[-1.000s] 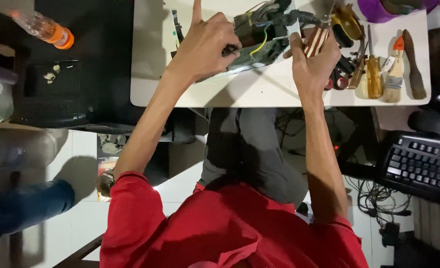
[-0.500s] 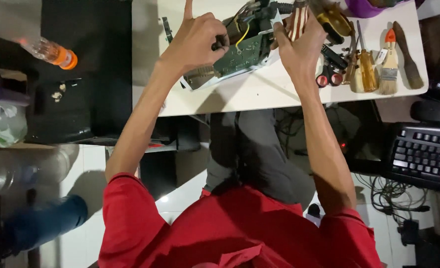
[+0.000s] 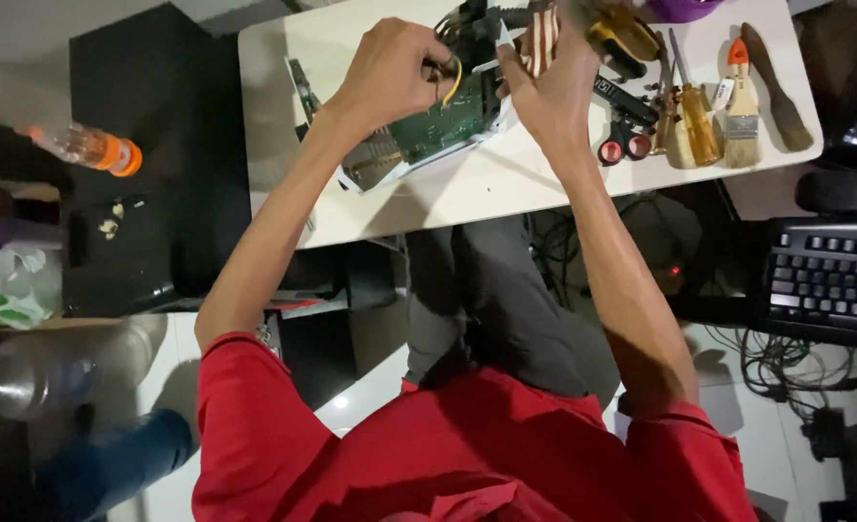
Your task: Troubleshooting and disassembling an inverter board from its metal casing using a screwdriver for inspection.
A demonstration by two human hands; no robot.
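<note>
The person is wearing a red short-sleeved shirt (image 3: 467, 454), which is filling the lower middle of the frame. Its sleeves are ending above the elbows, one hem showing at lower left and the other at lower right, and the cloth is creasing in soft folds across the chest. Below the shirt in the picture's centre, dark grey trousers (image 3: 506, 300) are covering the legs. Both forearms are bare, running up toward the top of the frame, and the left hand (image 3: 390, 72) and right hand (image 3: 549, 92) are wearing no gloves, rings or watch that can be made out.
</note>
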